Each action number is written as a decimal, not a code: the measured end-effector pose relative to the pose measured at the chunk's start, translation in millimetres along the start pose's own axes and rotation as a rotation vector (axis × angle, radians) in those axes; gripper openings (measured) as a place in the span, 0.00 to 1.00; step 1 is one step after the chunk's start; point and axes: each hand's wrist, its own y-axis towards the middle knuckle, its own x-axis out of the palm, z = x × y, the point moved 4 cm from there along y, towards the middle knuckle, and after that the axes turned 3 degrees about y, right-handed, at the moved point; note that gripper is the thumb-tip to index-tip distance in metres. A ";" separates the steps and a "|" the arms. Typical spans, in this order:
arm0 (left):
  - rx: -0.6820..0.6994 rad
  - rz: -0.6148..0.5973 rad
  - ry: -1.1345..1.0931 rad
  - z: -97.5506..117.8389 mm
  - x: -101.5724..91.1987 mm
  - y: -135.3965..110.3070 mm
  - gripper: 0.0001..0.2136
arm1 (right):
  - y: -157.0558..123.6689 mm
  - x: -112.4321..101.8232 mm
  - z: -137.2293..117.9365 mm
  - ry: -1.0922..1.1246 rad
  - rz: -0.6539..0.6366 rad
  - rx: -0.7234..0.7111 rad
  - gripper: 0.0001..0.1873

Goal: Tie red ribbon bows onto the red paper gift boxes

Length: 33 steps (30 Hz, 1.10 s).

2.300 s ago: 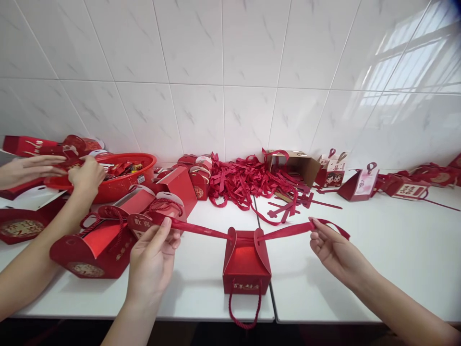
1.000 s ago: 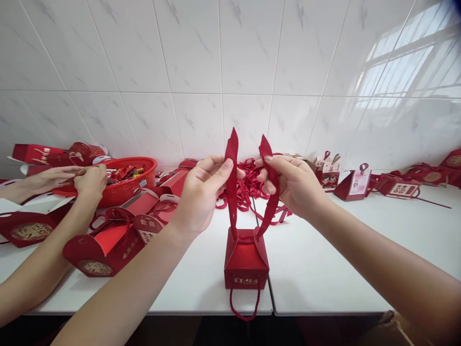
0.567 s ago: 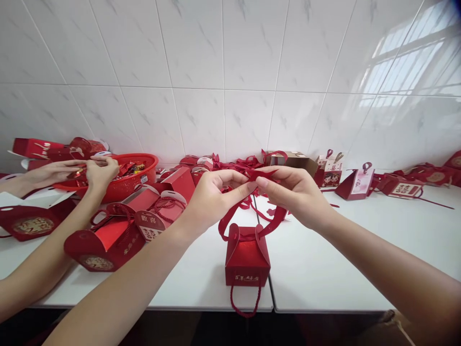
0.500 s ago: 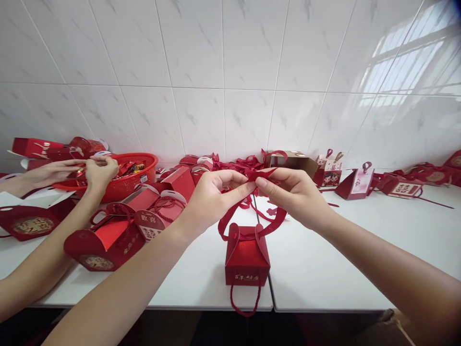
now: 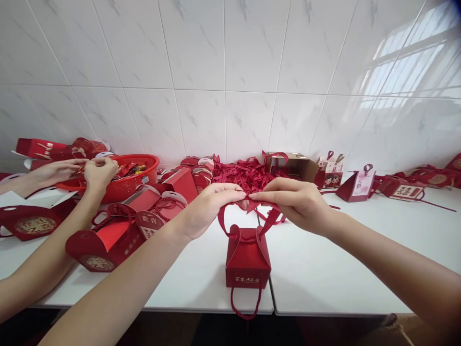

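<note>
A small red gift box (image 5: 248, 262) with gold lettering stands upright near the table's front edge, and its twisted cord handle hangs over that edge. Red ribbon (image 5: 270, 220) runs through the top of the box and rises in a loop. My left hand (image 5: 212, 206) pinches the ribbon above the box between thumb and fingers. Close beside it, my right hand (image 5: 298, 204) also pinches the ribbon, fingertips almost touching the left ones. The ribbon right between the fingertips is partly hidden.
A heap of red ribbons (image 5: 245, 174) lies by the wall beside an open cardboard box (image 5: 297, 168). Several red gift boxes (image 5: 104, 240) crowd the left. Another person's hands (image 5: 99, 173) work at a red basket (image 5: 139, 179) of wrapped sweets. More boxes (image 5: 356, 185) stand right.
Both my hands have lowered toward the box with the ribbon, and the loop is shorter. The ribbon heap behind shows more. The box stays in place.
</note>
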 end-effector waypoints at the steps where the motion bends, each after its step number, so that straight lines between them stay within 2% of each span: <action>1: -0.017 -0.013 -0.050 -1.6 -0.8 0.3 0.11 | -2.1 0.0 -0.4 -0.113 -0.013 -0.063 0.17; 5: -0.003 -0.062 -0.076 0.5 0.1 -1.4 0.13 | -6.6 0.9 -1.7 -0.457 -0.012 -0.171 0.17; 8: 0.066 -0.078 0.033 7.3 3.4 -7.3 0.12 | -8.5 2.6 -1.4 -0.503 -0.006 -0.134 0.17; 10: 0.108 -0.045 0.195 9.5 4.2 -12.4 0.11 | -10.6 3.0 -0.9 -0.429 0.016 -0.062 0.18; 12: 0.236 0.121 0.468 12.2 -1.1 -18.4 0.07 | -13.8 0.9 -1.0 -0.295 0.068 0.042 0.17; 15: 0.481 0.465 0.921 12.7 -16.7 -33.5 0.04 | -22.9 -10.3 -0.6 -0.163 0.169 0.241 0.11; 17: 0.523 0.567 1.122 4.7 -31.8 -45.4 0.09 | -34.4 -21.4 1.2 -0.199 0.161 0.376 0.14; 19: 0.468 0.600 1.246 -7.8 -52.3 -60.7 0.11 | -52.9 -32.1 6.2 -0.286 0.055 0.507 0.19; 21: 0.364 0.621 1.376 -22.5 -73.6 -80.7 0.11 | -80.3 -40.0 15.2 -0.362 -0.108 0.663 0.21; 25: 0.071 0.554 1.666 -57.0 -99.4 -120.3 0.13 | -148.5 -40.7 34.9 -0.386 -0.411 1.003 0.19; 27: -0.100 0.507 1.705 -73.1 -102.8 -132.7 0.13 | -174.1 -32.7 40.3 -0.323 -0.498 1.094 0.20; 29: -0.227 0.455 1.681 -85.4 -100.3 -137.6 0.13 | -187.2 -22.0 42.7 -0.248 -0.537 1.120 0.20; 31: -0.262 0.405 1.636 -92.2 -92.9 -135.5 0.13 | -187.3 -13.2 43.3 -0.221 -0.514 1.105 0.19; 33: -0.244 0.368 1.618 -94.1 -83.4 -129.0 0.13 | -177.8 -7.3 42.5 -0.237 -0.448 1.084 0.24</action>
